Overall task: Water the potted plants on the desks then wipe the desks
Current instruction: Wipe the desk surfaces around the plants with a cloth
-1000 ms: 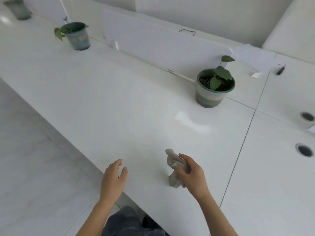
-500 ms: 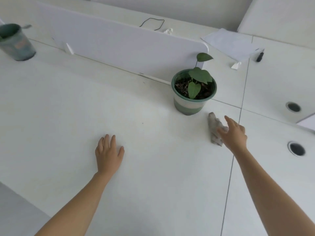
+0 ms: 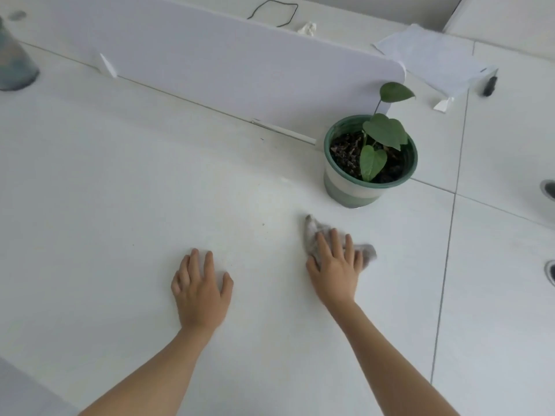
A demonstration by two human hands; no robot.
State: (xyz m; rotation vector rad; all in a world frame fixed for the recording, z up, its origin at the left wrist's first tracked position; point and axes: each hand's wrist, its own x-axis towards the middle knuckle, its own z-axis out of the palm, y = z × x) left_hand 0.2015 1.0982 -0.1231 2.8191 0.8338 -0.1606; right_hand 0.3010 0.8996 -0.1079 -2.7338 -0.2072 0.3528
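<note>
**Progress**
- Far left edge: a second pot (image 3: 13, 61), blurred and only partly in view. Cannot tell if it has been watered.
- Left hand (image 3: 201, 291) lies flat on the counter (image 3: 105, 205). Its fingers (image 3: 194, 265) are straight and spread and hold nothing. It reads as a brace.
- Right hand (image 3: 335, 268) presses a grey cloth (image 3: 312, 238) onto the counter. Its fingers (image 3: 335, 240) lie straight over the cloth, not curled round it. Cloth ends stick out on both sides of the hand.
- The cloth is near the front of the potted plant (image 3: 369, 163), apart from it.
- The soil in that pot is dark; wet or dry, cannot tell. No watering vessel in view.
- Judgement: watering is probably done and wiping is in hand, at an early stage.
- A few dark specks (image 3: 263, 224) lie on the counter left of the cloth.
- The patch around and behind the pot looks yet to be wiped. So does the section right of the seam (image 3: 450, 235).

**Surface and room**
- A grey floor (image 3: 15, 394) shows at the lower left corner.
- The counter is white, smooth and matte, made of sections with thin joint lines.
- A white divider panel (image 3: 240, 64) stands upright along the back.
- Behind the panel, left to right:
  - a black cable loop (image 3: 271, 13)
  - a small crumpled white scrap (image 3: 307, 27)
  - a sheet of paper (image 3: 426, 58)
  - a dark pen-like thing (image 3: 489, 85), too small to name
- Two round cable holes (image 3: 549, 189) sit at the right edge, cut off by the frame.
</note>
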